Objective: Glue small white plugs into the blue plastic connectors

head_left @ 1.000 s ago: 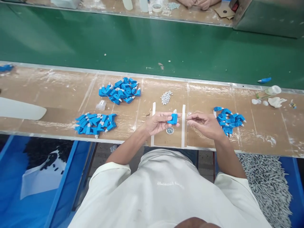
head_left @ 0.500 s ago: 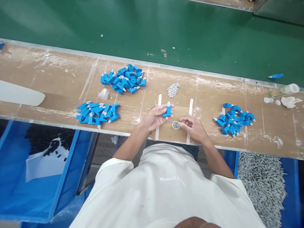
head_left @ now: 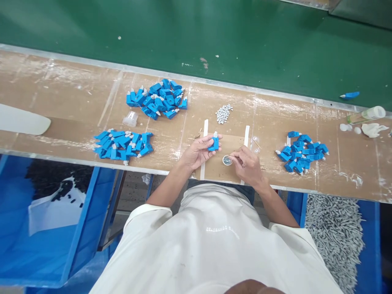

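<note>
My left hand (head_left: pixel 197 151) holds a small blue plastic part (head_left: pixel 214 143) with a white tip pointing up, just above the brown bench. My right hand (head_left: pixel 246 163) rests on the bench with its fingertips pinched at a small round clear dish (head_left: pixel 227 160); a thin stick seems to be between the fingers, too small to tell. Both hands sit between two white tape strips (head_left: pixel 204 134). A little heap of small grey pieces (head_left: pixel 223 114) lies just beyond the hands.
Three piles of the same blue parts lie on the bench: far left-centre (head_left: pixel 157 99), near left (head_left: pixel 122 144) and right (head_left: pixel 301 151). A clear cap (head_left: pixel 131 119), a bottle (head_left: pixel 366 115), a green conveyor belt (head_left: pixel 196 36) behind, blue bins (head_left: pixel 45 228) and a bin of grey parts (head_left: pixel 335 232) below.
My right hand has dropped from beside the blue part down to the round dish. My left hand has kept the blue part. The view tilted down slightly.
</note>
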`<state>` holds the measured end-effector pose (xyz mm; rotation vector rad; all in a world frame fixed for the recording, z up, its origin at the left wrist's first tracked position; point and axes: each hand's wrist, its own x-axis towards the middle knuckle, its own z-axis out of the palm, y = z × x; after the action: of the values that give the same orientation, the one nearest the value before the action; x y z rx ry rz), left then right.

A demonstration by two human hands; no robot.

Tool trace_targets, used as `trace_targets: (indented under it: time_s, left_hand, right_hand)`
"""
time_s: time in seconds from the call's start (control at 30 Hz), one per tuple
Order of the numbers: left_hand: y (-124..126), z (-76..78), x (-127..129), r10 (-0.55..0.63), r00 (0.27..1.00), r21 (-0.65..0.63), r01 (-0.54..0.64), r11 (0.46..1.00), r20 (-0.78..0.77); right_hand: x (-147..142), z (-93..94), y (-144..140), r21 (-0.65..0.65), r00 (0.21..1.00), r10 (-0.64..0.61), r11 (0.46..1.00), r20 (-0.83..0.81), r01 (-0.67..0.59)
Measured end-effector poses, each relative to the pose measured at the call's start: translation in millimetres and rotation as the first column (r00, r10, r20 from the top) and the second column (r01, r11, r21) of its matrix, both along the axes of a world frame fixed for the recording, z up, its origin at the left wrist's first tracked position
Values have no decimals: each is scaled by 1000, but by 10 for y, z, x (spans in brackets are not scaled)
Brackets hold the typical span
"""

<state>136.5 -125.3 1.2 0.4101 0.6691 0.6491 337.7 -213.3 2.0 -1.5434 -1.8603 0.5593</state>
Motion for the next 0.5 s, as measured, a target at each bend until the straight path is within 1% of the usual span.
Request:
trace_targets:
  time_s: [0.1,0.17,0.23,0.3,0.37,0.43,0.5]
  left_hand:
    - [-28,9,7,-2,1000,-5,2,1000,-12]
    - [-54,6,15,-8,1000,-7,7,1000,-19]
    - [-84,-3,26,-29,999,-7,29,1000,-17]
    - [-120,-12,40,-57,998,-9,57,998,-11]
    - [-161,-16,59,-82,997,-15,82,997,-3]
    - [-203,-10,83,-102,995,-16,102,995,18]
    - [-246,4,111,-125,991,-4,125,992,58]
  right_hand:
    - [6,12,5,-29,999,35,999,-17,-35]
    - [40,18,11,-57,998,-7,998,-62,3]
    - [92,30,18,-99,984,-85,993,-157,70]
    - [146,58,24,-167,937,-170,978,-305,123]
    - [185,117,25,-217,859,-222,967,-462,133]
    - [195,207,15,-216,791,-235,967,-565,133]
    - [173,314,-10,-184,772,-232,971,-592,151]
